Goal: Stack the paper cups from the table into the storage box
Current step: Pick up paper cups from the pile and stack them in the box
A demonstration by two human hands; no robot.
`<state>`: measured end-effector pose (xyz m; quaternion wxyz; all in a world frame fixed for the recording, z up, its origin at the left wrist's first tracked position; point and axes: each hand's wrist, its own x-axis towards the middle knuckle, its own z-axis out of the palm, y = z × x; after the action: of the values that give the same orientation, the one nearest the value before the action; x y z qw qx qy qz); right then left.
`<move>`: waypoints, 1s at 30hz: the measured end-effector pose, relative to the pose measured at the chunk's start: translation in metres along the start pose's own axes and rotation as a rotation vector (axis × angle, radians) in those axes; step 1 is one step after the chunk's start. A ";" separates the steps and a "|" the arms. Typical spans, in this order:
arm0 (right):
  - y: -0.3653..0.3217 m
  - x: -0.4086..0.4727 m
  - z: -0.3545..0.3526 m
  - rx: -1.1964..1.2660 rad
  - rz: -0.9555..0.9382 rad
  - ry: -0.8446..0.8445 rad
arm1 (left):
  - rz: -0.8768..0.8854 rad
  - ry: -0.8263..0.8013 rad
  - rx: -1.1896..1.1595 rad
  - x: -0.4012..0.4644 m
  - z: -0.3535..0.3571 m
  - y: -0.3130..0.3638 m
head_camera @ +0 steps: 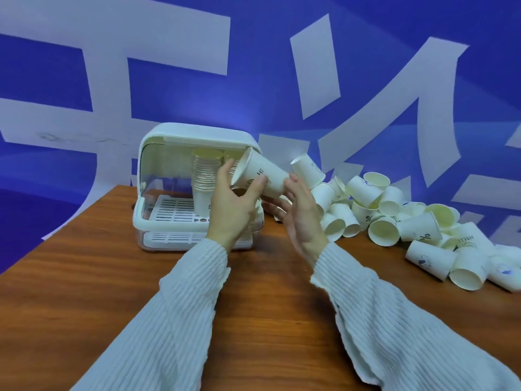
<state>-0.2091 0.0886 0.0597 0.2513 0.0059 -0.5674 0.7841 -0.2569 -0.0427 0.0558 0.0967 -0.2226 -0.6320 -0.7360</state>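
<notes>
The storage box (pixel 158 221) sits near the far left edge of the table (pixel 84 277), with its lid swung up and its front open. Inside it stands a tall stack of cups (pixel 204 176) on the white slotted tray. The stack nearly reaches the lid, so there is little room above it. One more cup pushed on top could bump the lid or tip the whole stack over.

Right in front of the box, the left hand (pixel 234 207) holds a paper cup (pixel 260 176). The fingers and thumb are curled around its wide end. The cup lies on its side, with its mouth facing the box. If the squeeze is too hard, the thin paper could get squashed.

Just beside it, the right hand (pixel 301 218) is open, with loose fingers touching the small end of that cup. If it lets go too soon, the cup could wobble.

Along the far right edge lies a big heap of loose cups (pixel 394 221), many on their sides. A sleeve brushing them could roll some off the table.
</notes>
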 end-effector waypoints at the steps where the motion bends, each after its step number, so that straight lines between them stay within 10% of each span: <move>1: 0.001 0.005 -0.001 -0.018 0.006 0.035 | 0.033 0.034 0.017 0.001 -0.001 0.003; 9: 0.029 0.091 -0.029 -1.227 -0.023 0.111 | 0.035 0.110 0.057 0.005 -0.014 0.005; 16: 0.052 0.114 -0.037 -1.355 -0.100 0.180 | 0.037 0.139 0.099 0.011 -0.022 -0.001; 21: 0.016 0.076 -0.029 -0.819 -0.299 0.400 | 0.026 0.232 0.114 0.016 -0.030 0.001; 30: 0.016 0.036 0.013 -0.927 -0.429 -0.125 | 0.063 0.474 0.069 0.019 -0.042 0.012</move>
<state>-0.2500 0.0873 0.0608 0.3483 0.0568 -0.8554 0.3791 -0.2768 -0.0836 0.0706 0.2727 -0.0596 -0.6092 -0.7423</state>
